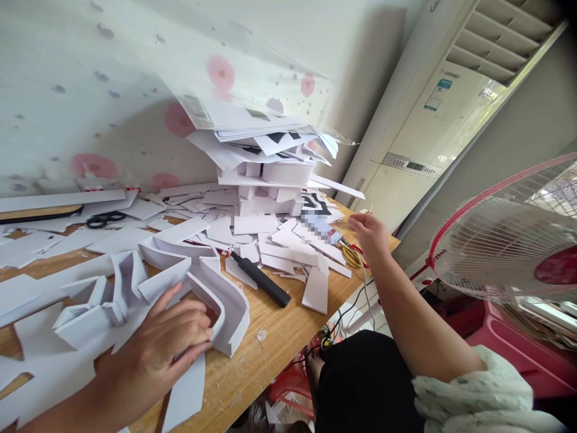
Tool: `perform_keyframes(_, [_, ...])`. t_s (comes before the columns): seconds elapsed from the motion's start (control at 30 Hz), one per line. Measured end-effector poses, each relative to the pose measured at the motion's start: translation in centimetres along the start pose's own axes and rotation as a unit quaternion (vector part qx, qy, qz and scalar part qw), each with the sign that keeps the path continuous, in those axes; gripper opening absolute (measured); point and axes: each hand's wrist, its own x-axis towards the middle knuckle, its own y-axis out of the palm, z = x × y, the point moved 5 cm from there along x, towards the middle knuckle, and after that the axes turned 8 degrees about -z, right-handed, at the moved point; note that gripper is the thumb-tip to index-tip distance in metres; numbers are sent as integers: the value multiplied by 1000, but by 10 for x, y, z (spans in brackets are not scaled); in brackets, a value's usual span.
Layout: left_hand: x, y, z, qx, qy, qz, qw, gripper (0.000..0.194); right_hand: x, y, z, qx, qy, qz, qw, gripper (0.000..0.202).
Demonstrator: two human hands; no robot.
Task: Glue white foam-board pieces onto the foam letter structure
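Noted at lower left of frame: left hand (166, 343), with fingers gripping the near end of a curved white channel piece (234, 316) by its inner wall. Found on the wooden bench (256, 364), left of centre. Seen right of centre: right hand (370, 233) by the bench's right corner, near yellow-handled pliers (352, 255), with fingers bent; cannot tell whether gripping anything. Lying just right of the curved piece: black-handled tool (261, 281). Observed farther back: black scissors (104, 220) at left, stacked white sheets (270, 144) at upper centre.
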Motion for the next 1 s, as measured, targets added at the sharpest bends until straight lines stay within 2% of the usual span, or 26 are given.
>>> perform_keyframes(0.1, [1,-1,-3,-17,-26,1,1000,16,-51,17,64,74,-120,131,981,16])
perform_keyframes(0.17, [2,-2,-6,-23,-31,8,999,13,-89,30,106,128,-194,230,945,13])
perform_keyframes(0.2, [3,-1,-7,-23,-37,16,999,13,-107,35,126,158,-244,271,918,13])
perform_keyframes(0.27, [5,0,-8,-25,-44,36,998,12,-138,39,158,195,-373,292,859,16])
perform_keyframes(0.33, [6,0,-8,-23,-56,52,997,11,-158,45,174,194,-444,280,829,18])
perform_keyframes(0.5, [8,1,-9,-15,-71,72,995,11,-173,63,181,156,-465,303,817,16])
perform_keyframes(0.67, [7,2,-9,-29,-68,72,995,12,-173,62,183,179,-450,352,801,15])
perform_keyframes(0.8, [7,3,-9,-37,-74,67,994,12,-172,64,185,197,-434,352,805,15])
perform_keyframes(1.0, [2,4,-7,-74,-86,62,992,11,-180,74,186,171,-446,353,805,14])
